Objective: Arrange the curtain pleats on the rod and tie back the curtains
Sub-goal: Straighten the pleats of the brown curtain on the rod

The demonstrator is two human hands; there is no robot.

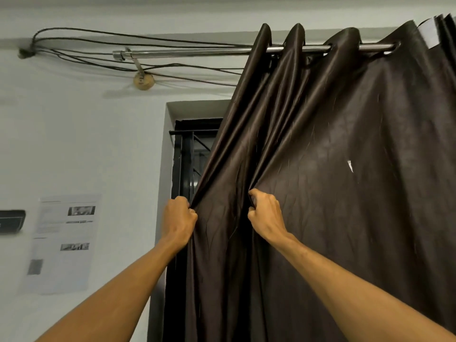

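A dark brown curtain (333, 169) hangs by eyelets from a metal rod (192, 53) and fills the right half of the view. Its top forms three rounded pleats near the rod. My left hand (179, 220) grips the curtain's left edge at mid height. My right hand (265, 214) grips a fold of the same curtain a little to the right. Both arms reach up from below. A second bunch of dark fabric (444, 23) shows at the top right corner.
Dark cables (123, 38) run along the wall above the rod's bare left end and its bracket (143, 80). A dark window frame (187, 164) shows left of the curtain. Printed sheets (64, 240) are stuck on the white wall at the left.
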